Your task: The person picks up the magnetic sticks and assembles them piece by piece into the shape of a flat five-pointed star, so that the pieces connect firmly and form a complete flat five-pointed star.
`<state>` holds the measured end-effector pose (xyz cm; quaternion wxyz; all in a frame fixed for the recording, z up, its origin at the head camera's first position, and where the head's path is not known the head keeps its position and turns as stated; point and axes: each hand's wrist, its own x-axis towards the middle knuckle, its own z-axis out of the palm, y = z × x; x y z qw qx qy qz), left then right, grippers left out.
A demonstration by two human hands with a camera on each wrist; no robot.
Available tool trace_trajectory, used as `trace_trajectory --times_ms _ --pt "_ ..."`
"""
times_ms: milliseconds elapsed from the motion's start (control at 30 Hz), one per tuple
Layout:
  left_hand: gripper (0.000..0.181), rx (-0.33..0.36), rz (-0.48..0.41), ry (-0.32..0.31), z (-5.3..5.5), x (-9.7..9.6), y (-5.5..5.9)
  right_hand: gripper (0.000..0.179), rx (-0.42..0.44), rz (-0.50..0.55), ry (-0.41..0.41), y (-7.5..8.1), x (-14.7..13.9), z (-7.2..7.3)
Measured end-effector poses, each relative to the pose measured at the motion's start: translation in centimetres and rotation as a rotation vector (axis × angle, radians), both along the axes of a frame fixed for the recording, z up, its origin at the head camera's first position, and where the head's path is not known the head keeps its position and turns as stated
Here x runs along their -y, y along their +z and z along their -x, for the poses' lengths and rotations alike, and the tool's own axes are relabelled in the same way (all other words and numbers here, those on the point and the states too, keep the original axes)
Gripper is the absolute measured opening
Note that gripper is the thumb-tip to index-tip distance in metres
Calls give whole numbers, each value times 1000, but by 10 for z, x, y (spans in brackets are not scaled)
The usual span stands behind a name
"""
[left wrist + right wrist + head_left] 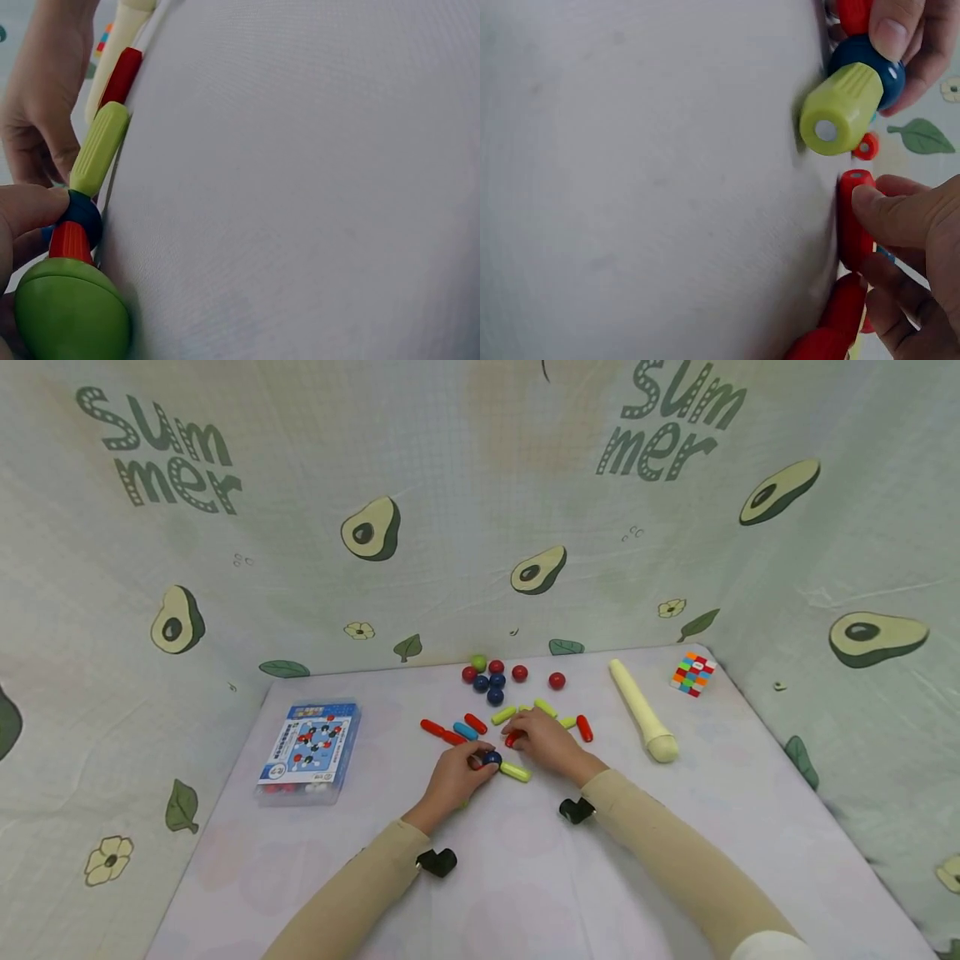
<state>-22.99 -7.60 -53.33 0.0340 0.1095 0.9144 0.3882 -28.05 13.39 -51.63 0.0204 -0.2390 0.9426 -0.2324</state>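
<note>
My left hand [454, 777] grips a dark blue ball [492, 758] between thumb and fingers. Joined to that ball are a lime stick [516, 772], pointing right, and a red stick [71, 241] that leads to a green ball [71, 311]; the left hand mostly hides that end in the head view. Just right of the chain, my right hand [551, 740] pinches a separate red magnetic stick [855, 225], its thumb on the side. A pale disc [826, 130] shows at the lime stick's free end, a short gap from the pinched stick.
Red, blue and green balls [495, 696] cluster at the back. Loose red sticks [432, 727], a light blue stick [465, 731] and lime sticks [504, 715] lie before them. Left stands a boxed set [309, 750]; right lie a pale yellow club [642, 714] and a puzzle cube [693, 674].
</note>
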Motion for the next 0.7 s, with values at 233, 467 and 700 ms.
trace_trajectory --times_ms 233,467,700 --pt "32 16 -14 -4 1 2 1 29 67 72 -122 4 -5 10" --pt "32 29 -6 8 1 2 1 38 91 125 -186 7 -4 26" --pt "32 30 -10 15 2 2 -1 44 118 146 -207 8 3 45"
